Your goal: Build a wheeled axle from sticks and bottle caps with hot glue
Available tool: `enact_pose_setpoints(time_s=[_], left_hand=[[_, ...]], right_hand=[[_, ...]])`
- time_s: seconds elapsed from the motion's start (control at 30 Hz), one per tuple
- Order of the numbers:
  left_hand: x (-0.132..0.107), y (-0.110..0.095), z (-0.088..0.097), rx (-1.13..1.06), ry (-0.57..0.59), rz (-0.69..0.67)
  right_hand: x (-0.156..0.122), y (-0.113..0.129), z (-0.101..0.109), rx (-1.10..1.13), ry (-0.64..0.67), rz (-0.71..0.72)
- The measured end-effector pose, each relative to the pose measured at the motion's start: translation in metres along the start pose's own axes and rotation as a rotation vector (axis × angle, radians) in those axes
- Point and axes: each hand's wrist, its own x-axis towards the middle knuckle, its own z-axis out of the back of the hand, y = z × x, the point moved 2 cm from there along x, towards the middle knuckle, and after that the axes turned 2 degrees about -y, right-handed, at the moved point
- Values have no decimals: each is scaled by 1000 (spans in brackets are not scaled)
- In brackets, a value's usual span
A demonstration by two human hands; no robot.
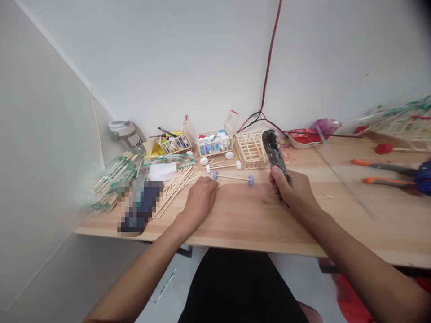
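Note:
My right hand (286, 181) is wrapped around a black, scuffed handheld tool (274, 150) and holds it tilted above the table; its exact kind is unclear. On the tabletop rests my left hand (202, 195), fingers curled together, with the end of a short wooden stick (221, 184) poking out at the fingertips. Just beyond the left hand lies a stick axle with two lilac wheels (234, 178). Behind it is another axle with white wheels (223, 166). A lattice box made of sticks (252, 150) stands between and beyond my hands.
Loose sticks (177, 186), bagged sticks (114, 179) and a pixelated dark object (141, 208) lie left. Behind are a stick cart with bottle caps (215, 143) and a white cup (126, 134). Rightward lie a translucent rod (346, 179), a red dish (305, 137) and orange-handled pliers (387, 172).

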Motion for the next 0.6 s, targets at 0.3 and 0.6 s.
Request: enact_pose_setpoints(time_s=[0.3,0.6], left_hand=[[1,-1,2,-238,-187,0],[8,-38,4,-614,-120,69]], right_hand=[[1,-1,1,-12,17,25],[-17,33,-8,536,358,-145]])
